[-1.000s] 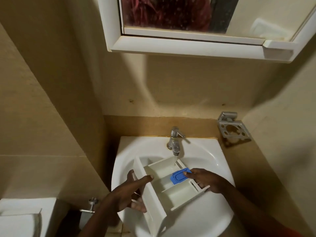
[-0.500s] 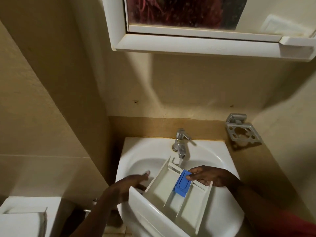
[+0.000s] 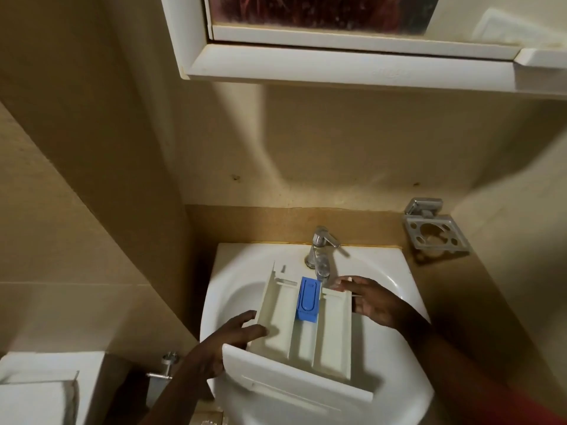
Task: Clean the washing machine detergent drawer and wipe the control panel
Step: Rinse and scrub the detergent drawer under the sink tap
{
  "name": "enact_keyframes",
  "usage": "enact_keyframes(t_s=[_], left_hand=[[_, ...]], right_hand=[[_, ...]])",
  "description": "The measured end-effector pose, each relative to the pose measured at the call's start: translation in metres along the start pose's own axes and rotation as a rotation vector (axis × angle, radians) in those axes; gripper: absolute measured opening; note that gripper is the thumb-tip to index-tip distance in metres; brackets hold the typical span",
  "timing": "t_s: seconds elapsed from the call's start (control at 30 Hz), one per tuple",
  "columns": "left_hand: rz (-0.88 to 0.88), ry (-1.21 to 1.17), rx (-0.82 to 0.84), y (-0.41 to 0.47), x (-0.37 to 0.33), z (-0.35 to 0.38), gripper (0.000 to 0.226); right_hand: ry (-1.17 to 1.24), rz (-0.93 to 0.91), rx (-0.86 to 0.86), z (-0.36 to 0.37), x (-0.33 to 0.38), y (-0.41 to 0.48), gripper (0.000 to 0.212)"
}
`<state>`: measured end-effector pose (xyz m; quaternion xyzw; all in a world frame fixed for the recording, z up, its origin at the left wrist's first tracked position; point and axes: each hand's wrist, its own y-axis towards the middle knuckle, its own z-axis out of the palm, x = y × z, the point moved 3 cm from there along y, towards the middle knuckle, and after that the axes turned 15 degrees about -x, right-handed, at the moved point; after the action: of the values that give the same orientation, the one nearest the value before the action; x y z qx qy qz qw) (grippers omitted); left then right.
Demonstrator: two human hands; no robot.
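A person held a white detergent drawer (image 3: 306, 335) over a white sink (image 3: 395, 391), right under the shiny tap (image 3: 320, 250). The drawer's wide front panel pointed toward the person, and its back end sat just below the tap's spout. The drawer had three long slots side by side. A blue insert (image 3: 307, 299) sat in the middle slot, near the back. The left hand (image 3: 221, 345) was at the drawer's left side, with the thumb pressed on the left wall and the fingers spread out; the pictures did not show if the fingers under it were gripping. The right hand (image 3: 371, 302) was at the back right corner, with its fingers stretched out and touching the drawer's edge close to the spout, not curled around it. The picture was too blurry to tell if water was running. A white mirror cabinet (image 3: 337, 65) hung on the wall above. A metal holder (image 3: 435, 231) was fixed to the wall to the right of the sink. A white tank (image 3: 46, 384) sat low on the left.
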<state>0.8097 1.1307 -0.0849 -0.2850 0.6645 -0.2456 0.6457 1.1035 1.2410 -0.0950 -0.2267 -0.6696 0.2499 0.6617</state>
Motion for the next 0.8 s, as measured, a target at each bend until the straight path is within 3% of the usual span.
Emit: enact_keyframes(t_s=[0.13,0.3,0.53,0.73,0.8], left_hand=[[0.023,-0.018,-0.044,0.001,0.003,0.002,0.029],[0.105,-0.036,-0.122,0.0,0.013,0.007,0.041],[0.218,-0.062,-0.253,0.003,0.017,0.012,0.04],[0.273,-0.072,-0.312,0.009,0.013,0.011,0.049],[0.277,-0.064,-0.329,0.007,0.011,0.01,0.057]], right_hand=[[0.024,-0.097,-0.167,0.002,0.005,-0.001,0.028],[-0.063,-0.169,-0.277,0.023,0.007,-0.006,0.011],[-0.354,-0.209,-0.259,0.044,-0.017,0.011,0.033],[-0.533,-0.192,-0.195,0.053,-0.058,0.004,0.086],[-0.523,-0.181,-0.161,0.053,-0.069,0.001,0.078]])
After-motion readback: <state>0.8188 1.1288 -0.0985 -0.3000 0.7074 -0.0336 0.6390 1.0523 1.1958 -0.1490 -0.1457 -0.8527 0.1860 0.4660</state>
